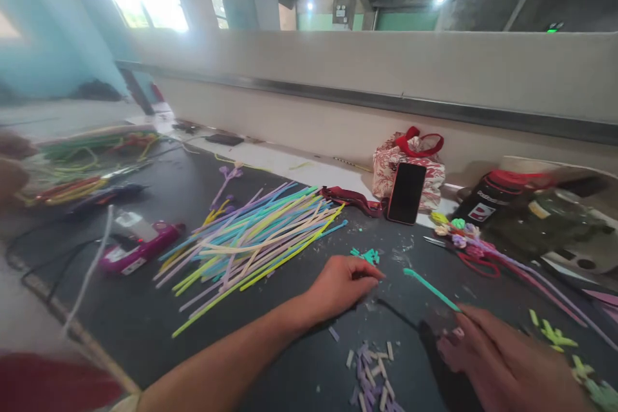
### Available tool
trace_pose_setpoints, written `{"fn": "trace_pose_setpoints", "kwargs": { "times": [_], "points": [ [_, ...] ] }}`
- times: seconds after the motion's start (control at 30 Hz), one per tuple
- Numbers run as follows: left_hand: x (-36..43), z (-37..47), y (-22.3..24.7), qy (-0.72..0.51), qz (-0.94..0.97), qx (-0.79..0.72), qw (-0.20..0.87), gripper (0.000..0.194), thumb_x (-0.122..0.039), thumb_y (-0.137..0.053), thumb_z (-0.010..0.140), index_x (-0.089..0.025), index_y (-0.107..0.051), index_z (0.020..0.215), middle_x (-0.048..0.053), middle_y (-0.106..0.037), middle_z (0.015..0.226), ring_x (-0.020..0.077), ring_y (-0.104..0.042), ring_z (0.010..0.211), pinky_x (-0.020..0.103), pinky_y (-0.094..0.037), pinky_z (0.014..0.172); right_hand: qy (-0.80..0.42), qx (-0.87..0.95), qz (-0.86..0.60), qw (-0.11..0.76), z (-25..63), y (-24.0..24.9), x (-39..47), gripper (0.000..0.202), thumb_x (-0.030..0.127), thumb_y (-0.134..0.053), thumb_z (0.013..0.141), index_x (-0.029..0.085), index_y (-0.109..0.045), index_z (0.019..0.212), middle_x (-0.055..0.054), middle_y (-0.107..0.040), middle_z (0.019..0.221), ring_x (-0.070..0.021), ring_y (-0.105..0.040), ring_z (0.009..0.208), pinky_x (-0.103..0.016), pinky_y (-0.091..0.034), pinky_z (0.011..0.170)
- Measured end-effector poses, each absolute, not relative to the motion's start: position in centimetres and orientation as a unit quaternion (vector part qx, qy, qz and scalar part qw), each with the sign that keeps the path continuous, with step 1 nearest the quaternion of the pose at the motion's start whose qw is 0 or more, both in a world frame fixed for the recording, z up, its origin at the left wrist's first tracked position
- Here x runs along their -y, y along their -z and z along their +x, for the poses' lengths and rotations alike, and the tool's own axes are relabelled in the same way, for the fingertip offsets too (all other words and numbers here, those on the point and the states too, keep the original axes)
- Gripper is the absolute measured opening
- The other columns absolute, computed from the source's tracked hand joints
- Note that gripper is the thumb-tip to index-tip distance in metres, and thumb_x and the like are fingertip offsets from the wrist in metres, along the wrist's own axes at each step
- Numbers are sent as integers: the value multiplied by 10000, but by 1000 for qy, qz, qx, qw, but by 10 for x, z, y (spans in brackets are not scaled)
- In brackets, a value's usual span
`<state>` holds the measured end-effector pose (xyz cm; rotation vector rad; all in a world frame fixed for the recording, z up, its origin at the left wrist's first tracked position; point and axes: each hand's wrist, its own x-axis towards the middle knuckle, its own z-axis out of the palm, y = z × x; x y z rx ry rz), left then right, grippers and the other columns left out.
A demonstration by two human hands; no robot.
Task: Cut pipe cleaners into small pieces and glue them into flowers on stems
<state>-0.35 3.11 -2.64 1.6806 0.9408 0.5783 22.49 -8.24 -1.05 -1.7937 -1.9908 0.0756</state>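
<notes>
A pale partition (290,58) ran behind the dark desk (299,376), and the light from the window left the far side hazy in my view. My right hand (512,354) gripped a teal stem (434,291) by its near end, the rest pointing away with a small bend at the tip (409,272). That tip stood apart from my left hand (338,283), whose thumb and fingers were drawn together beside the cut teal pieces (371,257); I couldn't tell whether they pinched anything. As I judged it, with so much stem past the right fingers, the free end was likely to sway, so fine control called for a hold closer to the bend. A light pinch seemed best, firm enough to stop the stem rolling yet soft enough not to crush it or open the bend. The left fingertips were well placed to steady the tip, provided they didn't scatter the teal pieces. I thought it wise to keep the right wrist clear of the yellow-green pieces (550,333) and both hands off the lilac and cream pieces (360,367), since mixed colours would cost time. The long stems (261,238) lay crisscrossed beyond the left forearm, where a careless elbow could have dragged them.
</notes>
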Motion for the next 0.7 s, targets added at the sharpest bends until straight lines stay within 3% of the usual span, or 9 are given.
{"fn": "trace_pose_setpoints", "kwargs": {
  "times": [0.13, 0.33, 0.5, 0.7],
  "points": [
    [-20, 1, 23, -238, 522, -351, 740, 325, -330, -593, 667, -147, -627, 933, -30, -541, 558, 47, -437, 417, 153, -318, 394, -251, 647, -680, 235, 194, -11, 64, 295, 431, -396, 832, 236, -575, 703, 15, -568, 502, -143, -541, 447, -206, -386, 417],
    [-23, 2, 22, -340, 403, -333, 782, 323, -408, -645, 612, -119, -621, 755, -12, -555, 581, 36, -428, 410, 155, -268, 371, -532, 515, -637, 213, 160, -27, 35, 333, 449, -440, 794, 187, -464, 589, 57, -518, 426, -43, -402, 259, -148, -202, 296],
    [-25, -1, 15, -382, 364, -322, 786, 299, -372, -698, 563, -123, -584, 683, -25, -537, 539, 45, -455, 440, 154, -269, 391, -568, 491, -625, 213, 138, -30, 34, 256, 377, -457, 781, 182, -469, 615, 58, -544, 429, -41, -437, 259, -126, -181, 263],
    [-24, -6, 5, -337, 338, -300, 826, 194, -297, -643, 606, -131, -548, 634, -28, -555, 550, 27, -434, 414, 145, -233, 373, -559, 522, -582, 278, 140, -34, 26, 366, 479, -466, 792, 148, -560, 665, 16, -581, 513, -80, -535, 408, -151, -327, 359]
  ]
}}
